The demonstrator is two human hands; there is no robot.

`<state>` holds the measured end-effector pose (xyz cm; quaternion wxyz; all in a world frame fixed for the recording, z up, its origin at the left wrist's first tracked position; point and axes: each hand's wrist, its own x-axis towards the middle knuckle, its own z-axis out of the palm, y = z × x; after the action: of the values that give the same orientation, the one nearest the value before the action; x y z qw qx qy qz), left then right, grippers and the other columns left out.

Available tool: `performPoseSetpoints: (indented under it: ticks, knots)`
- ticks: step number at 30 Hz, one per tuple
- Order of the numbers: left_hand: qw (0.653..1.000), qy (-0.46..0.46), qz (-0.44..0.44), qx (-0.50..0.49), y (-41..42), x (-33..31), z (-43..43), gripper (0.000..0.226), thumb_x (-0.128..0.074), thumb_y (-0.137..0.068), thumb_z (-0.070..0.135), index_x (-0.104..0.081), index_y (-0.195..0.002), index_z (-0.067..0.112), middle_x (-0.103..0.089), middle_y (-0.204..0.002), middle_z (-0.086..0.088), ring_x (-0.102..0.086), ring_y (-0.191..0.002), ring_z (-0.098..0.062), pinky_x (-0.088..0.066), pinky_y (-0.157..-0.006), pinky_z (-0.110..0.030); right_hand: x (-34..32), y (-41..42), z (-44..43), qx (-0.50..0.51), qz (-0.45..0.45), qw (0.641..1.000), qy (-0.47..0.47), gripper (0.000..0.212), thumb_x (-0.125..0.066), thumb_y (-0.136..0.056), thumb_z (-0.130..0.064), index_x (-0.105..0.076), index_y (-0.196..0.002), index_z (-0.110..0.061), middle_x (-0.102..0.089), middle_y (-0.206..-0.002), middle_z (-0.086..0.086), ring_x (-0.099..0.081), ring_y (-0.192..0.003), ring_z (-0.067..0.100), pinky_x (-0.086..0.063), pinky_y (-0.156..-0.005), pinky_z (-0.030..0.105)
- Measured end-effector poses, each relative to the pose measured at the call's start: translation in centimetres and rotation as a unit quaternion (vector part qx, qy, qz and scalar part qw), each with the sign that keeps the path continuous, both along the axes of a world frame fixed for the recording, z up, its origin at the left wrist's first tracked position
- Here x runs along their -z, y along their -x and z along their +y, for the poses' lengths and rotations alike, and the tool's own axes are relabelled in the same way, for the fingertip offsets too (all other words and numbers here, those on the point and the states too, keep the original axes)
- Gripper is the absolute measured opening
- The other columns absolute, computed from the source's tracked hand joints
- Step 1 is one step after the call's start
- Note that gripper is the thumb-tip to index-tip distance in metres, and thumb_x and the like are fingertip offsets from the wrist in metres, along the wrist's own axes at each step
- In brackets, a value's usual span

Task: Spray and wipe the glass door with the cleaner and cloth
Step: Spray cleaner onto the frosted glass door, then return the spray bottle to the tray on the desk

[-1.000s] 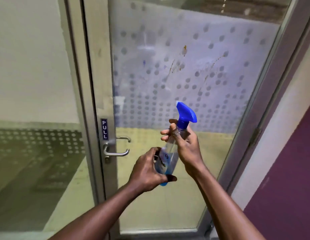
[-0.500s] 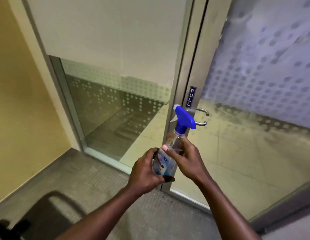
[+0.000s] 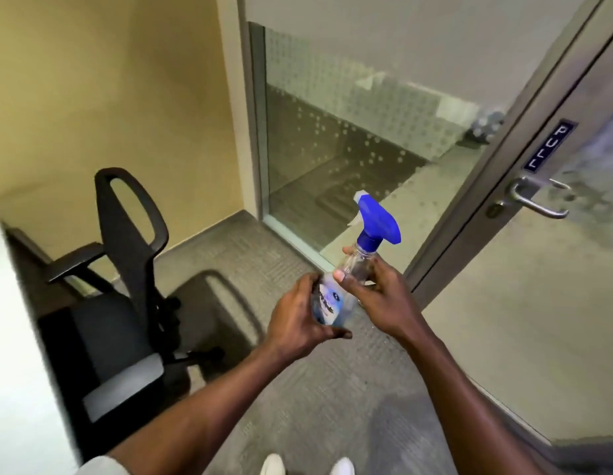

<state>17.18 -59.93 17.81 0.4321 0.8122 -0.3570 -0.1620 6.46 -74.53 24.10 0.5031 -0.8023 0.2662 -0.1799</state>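
Wall: A plain yellow painted wall [image 3: 109,80] fills the upper left and meets the floor in the corner behind the chair.
Floor: Grey textured carpet [image 3: 332,389] runs to the foot of the glazing.
Furniture: A black office chair with an open-loop backrest [image 3: 127,234], an armrest and a grey seat pad stands at left, just beside a white flat-sided panel [image 3: 13,337] at the picture's edge.
Glazing: A fixed glass side panel in a silver metal frame [image 3: 349,132] is frosted white above, dotted across the middle and clear low down, showing a pale floor beyond.
Light: Even indoor light; the chair's dark shadow [image 3: 212,303] lies on the carpet to its right.
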Motion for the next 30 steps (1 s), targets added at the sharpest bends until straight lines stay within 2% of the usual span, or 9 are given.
performPoseSetpoints:
  ticks: [2,6,10,14,17,19,21,25,30]
  knots:
    - [1.0,-0.008,0.008,-0.023,-0.4,0.4,2.4,0.123,-0.107,-0.052,0.061,-0.051,-0.154,0.021,-0.069,-0.144,0.007,-0.069,-0.127,-0.018,-0.059,-0.105,-0.041,0.5,-1.1,1.7,-0.027,0.008,1.0,-0.006,0.044,-0.081,-0.096,-0.046,-0.07,-0.136,-0.032,-0.08,-0.114,-0.018,-0.075,-0.104,-0.004,-0.063,-0.099,0.037]
    - [0.997,-0.024,0.008,-0.071,-0.5,1.6,6.2,0.12,-0.106,-0.053,0.062,-0.052,-0.152,0.02,-0.068,-0.143,0.006,-0.07,-0.125,-0.02,-0.059,-0.104,-0.044,1.4,-2.9,4.4,-0.081,0.027,0.996,-0.016,0.047,-0.073,-0.092,-0.06,-0.072,-0.125,-0.026,-0.079,-0.115,-0.016,-0.075,-0.109,0.005,-0.062,-0.098,0.04]
    - [0.99,-0.039,0.003,-0.134,0.3,2.6,9.4,0.118,-0.103,-0.054,0.067,-0.05,-0.15,0.023,-0.068,-0.139,0.007,-0.071,-0.119,-0.021,-0.059,-0.099,-0.041,2.2,-4.4,6.6,-0.149,0.045,0.988,-0.025,0.041,-0.071,-0.092,-0.061,-0.072,-0.119,-0.03,-0.076,-0.106,-0.031,-0.073,-0.107,-0.007,-0.056,-0.089,0.026]
    - [0.98,-0.04,0.004,-0.194,1.7,3.6,12.9,0.116,-0.1,-0.055,0.071,-0.049,-0.148,0.025,-0.068,-0.135,0.007,-0.071,-0.114,-0.018,-0.062,-0.099,-0.043,2.8,-5.2,9.4,-0.229,0.055,0.972,0.001,0.042,-0.071,-0.098,-0.055,-0.07,-0.13,-0.028,-0.076,-0.109,-0.028,-0.07,-0.105,-0.011,-0.055,-0.085,0.02]
    - [0.971,-0.04,0.008,-0.234,3.2,4.2,15.0,0.113,-0.1,-0.056,0.073,-0.047,-0.145,0.028,-0.067,-0.13,0.011,-0.07,-0.11,-0.012,-0.063,-0.098,-0.039,3.1,-5.2,11.5,-0.281,0.055,0.958,0.0,0.042,-0.069,-0.095,-0.06,-0.068,-0.127,-0.033,-0.078,-0.104,-0.018,-0.071,-0.099,-0.008,-0.059,-0.082,0.023]
    - [0.964,-0.038,0.01,-0.264,4.5,4.5,16.4,0.109,-0.099,-0.057,0.074,-0.046,-0.142,0.032,-0.066,-0.126,0.013,-0.069,-0.106,-0.008,-0.064,-0.095,-0.036,3.4,-5.2,13.1,-0.313,0.058,0.948,0.001,0.045,-0.066,-0.09,-0.066,-0.067,-0.121,-0.033,-0.077,-0.095,-0.018,-0.072,-0.091,-0.008,-0.054,-0.074,0.013]
    - [0.955,-0.03,0.015,-0.294,5.8,4.9,18.0,0.106,-0.098,-0.056,0.074,-0.047,-0.139,0.032,-0.067,-0.123,0.014,-0.07,-0.103,-0.007,-0.065,-0.091,-0.035,3.7,-5.2,14.6,-0.34,0.059,0.939,0.003,0.051,-0.063,-0.086,-0.07,-0.068,-0.116,-0.029,-0.074,-0.086,-0.019,-0.073,-0.085,-0.008,-0.054,-0.068,0.011]
    - [0.928,-0.015,0.039,-0.369,8.9,5.5,21.5,0.105,-0.105,-0.055,0.064,-0.052,-0.139,0.026,-0.071,-0.123,0.009,-0.073,-0.104,-0.01,-0.066,-0.091,-0.035,4.8,-4.9,18.2,-0.409,0.073,0.91,-0.006,0.06,-0.065,-0.086,-0.071,-0.069,-0.128,-0.028,-0.079,-0.1,-0.013,-0.077,-0.091,0.003,-0.062,-0.078,0.028]
    - [0.892,0.0,0.063,-0.448,12.5,5.8,26.4,0.105,-0.108,-0.057,0.055,-0.054,-0.142,0.025,-0.073,-0.129,0.008,-0.074,-0.112,-0.013,-0.065,-0.096,-0.035,6.0,-4.6,24.0,-0.478,0.094,0.873,-0.01,0.041,-0.074,-0.098,-0.052,-0.067,-0.129,-0.026,-0.081,-0.111,-0.004,-0.079,-0.102,0.015,-0.064,-0.094,0.045]
